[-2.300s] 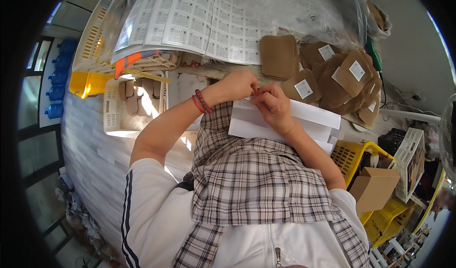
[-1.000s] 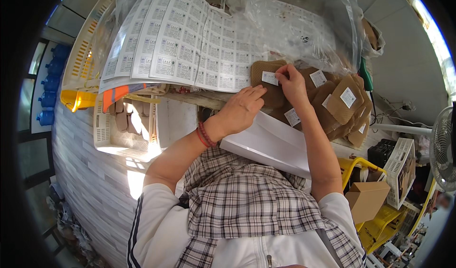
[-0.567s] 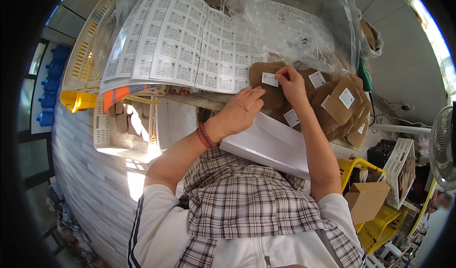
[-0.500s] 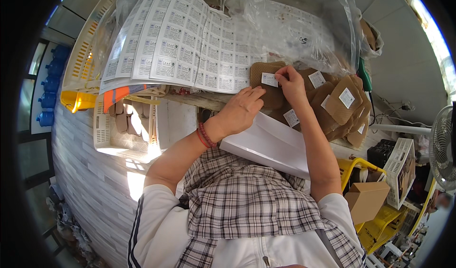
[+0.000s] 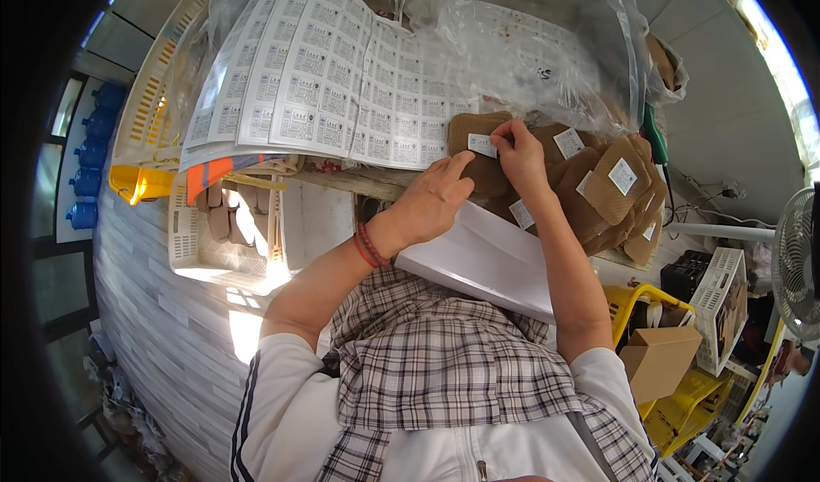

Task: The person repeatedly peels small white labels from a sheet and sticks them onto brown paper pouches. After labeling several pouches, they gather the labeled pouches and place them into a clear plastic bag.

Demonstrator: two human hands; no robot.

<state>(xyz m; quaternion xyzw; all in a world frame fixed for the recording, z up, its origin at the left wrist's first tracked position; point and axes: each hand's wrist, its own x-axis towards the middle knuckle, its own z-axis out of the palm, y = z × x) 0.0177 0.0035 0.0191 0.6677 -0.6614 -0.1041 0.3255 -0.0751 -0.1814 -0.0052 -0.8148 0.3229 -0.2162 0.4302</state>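
A small white printed label (image 5: 482, 145) lies on a brown textured pad (image 5: 475, 125) with rounded corners. At the label's right end, my right hand (image 5: 519, 156) pinches with thumb and forefinger. My left hand (image 5: 434, 193), wearing a red bead bracelet, is bent over the pad's lower left edge, its fingertips by the label's lower left corner; its thumb is hidden. To the left spread several sheets of printed labels (image 5: 320, 76). Right of my hands is a heap of similar brown pads (image 5: 611, 187), several bearing white labels.
Clear plastic (image 5: 530, 64) covers the back of the worktop. A white tray-like sheet (image 5: 483, 260) lies below my wrists. A cream crate (image 5: 226, 226) stands at the left, a yellow crate with a cardboard box (image 5: 662, 358) at the right, near a fan (image 5: 796, 264).
My right hand has shifted slightly left and its fingers have closed in on the label's right end. My left fingertips have moved a little closer to the label.
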